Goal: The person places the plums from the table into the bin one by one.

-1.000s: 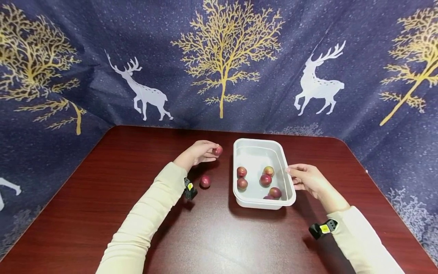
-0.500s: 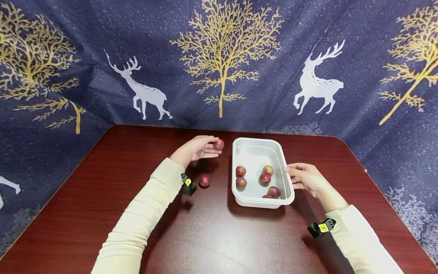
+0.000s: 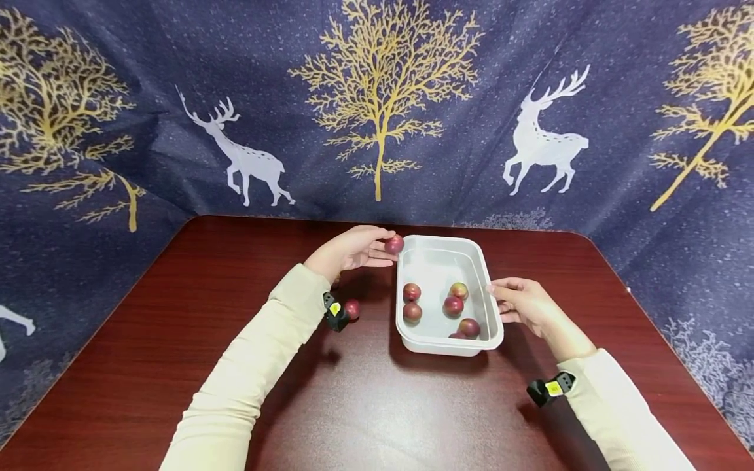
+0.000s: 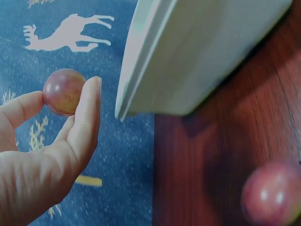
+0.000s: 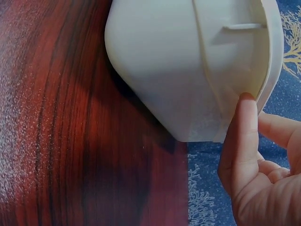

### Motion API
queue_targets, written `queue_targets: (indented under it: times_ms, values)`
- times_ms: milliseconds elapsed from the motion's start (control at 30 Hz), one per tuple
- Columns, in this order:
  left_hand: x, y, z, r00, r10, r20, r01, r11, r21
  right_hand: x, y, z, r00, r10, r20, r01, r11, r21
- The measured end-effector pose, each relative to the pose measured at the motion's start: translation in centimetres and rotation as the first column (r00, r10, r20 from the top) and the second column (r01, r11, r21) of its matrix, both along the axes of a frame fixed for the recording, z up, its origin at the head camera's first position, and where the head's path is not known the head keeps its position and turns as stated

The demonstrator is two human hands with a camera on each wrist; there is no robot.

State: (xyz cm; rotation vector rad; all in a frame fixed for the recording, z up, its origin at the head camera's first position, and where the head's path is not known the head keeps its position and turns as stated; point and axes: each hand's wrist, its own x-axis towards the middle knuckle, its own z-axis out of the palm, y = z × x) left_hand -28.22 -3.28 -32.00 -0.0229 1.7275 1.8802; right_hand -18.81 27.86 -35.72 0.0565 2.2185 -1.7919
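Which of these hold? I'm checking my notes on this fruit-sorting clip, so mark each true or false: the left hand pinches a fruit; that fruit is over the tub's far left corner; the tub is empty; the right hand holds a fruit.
1. The left hand pinches a red fruit between thumb and fingers. True.
2. That fruit is at the far left corner of the white tub. True.
3. The tub is empty. False: five fruits lie inside, such as one.
4. The right hand holds a fruit. False: its fingers only touch the tub's right rim.
5. Another fruit lies on the table left of the tub. True.
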Motion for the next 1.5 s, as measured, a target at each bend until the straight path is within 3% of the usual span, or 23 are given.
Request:
queue_targets:
  times_ms: [400, 800, 1067, 1500]
  values:
    - [0.3, 3.5, 0.5, 0.997, -0.074, 0.005, 0.074, 0.996, -0.04, -0.2, -0.1, -0.1, 1.0, -0.003, 0.004, 0.003, 1.0, 0.003]
    - [0.7, 6.9, -0.7, 0.99, -0.132, 0.04, 0.132, 0.991, 0.011, -0.3, -0.4, -0.1, 1.0, 0.004, 0.005, -0.004, 1.0, 0.014]
    - [0.7, 7.5, -1.7, 0.986, -0.157, 0.06, 0.16, 0.985, -0.061, -0.2, -0.3, -0.2, 1.0, 0.003, 0.009, -0.003, 1.0, 0.014]
    - [0.9, 7.2, -1.3, 0.982, -0.184, 0.052, 0.189, 0.974, -0.123, -0.1, -0.4, 0.0, 1.0, 0.007, 0.007, -0.007, 1.0, 0.002]
